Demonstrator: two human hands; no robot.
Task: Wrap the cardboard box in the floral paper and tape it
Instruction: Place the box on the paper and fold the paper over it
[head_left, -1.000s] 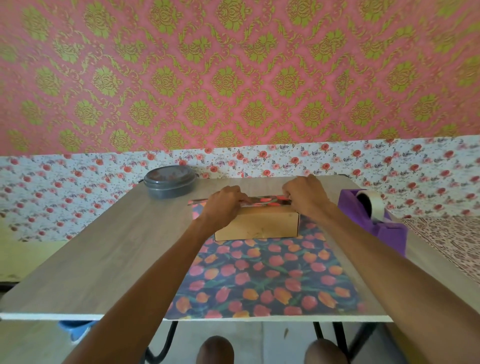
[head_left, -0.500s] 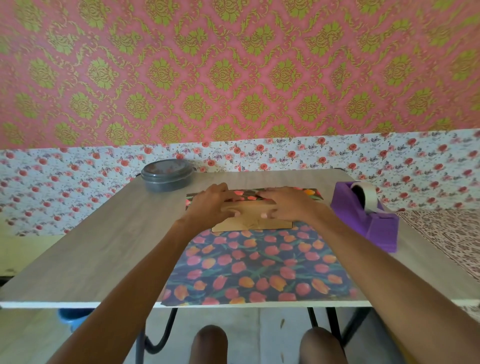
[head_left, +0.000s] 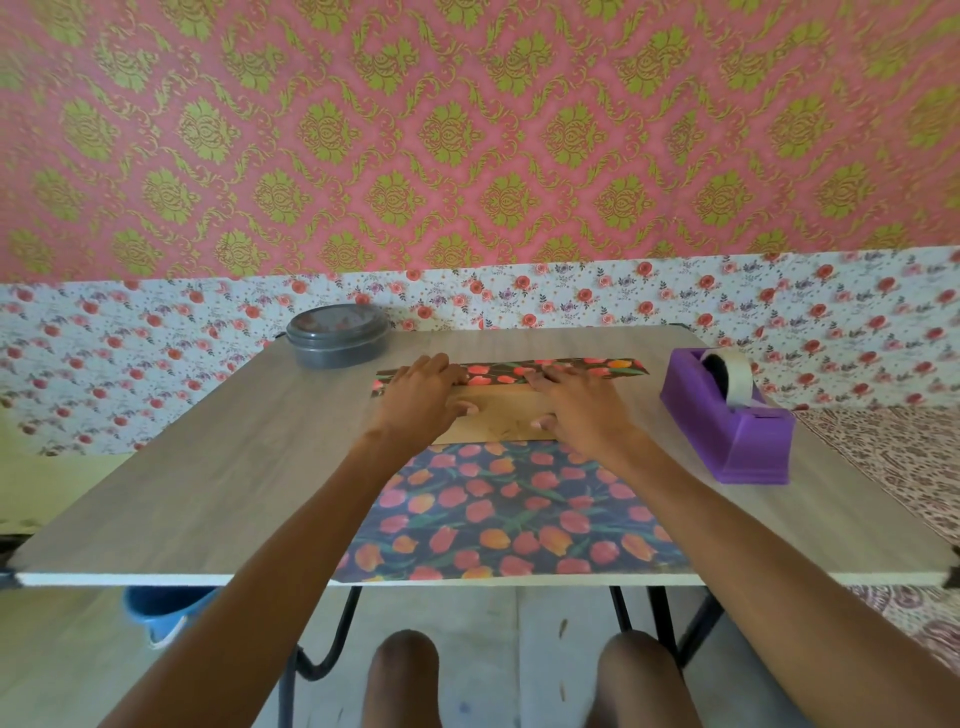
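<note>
The cardboard box (head_left: 498, 418) lies on the floral paper (head_left: 509, 514), long axis left to right, toward the bench's (head_left: 208, 467) far side. The left hand (head_left: 421, 402) and right hand (head_left: 576, 410) press flat on it, fingers straight, grasping nothing; the purple tape dispenser (head_left: 727, 421) stands nearer the right

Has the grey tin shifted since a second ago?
No. The grey tin sits at the same far left corner of the table as before; only the camera's view has shifted.
</note>
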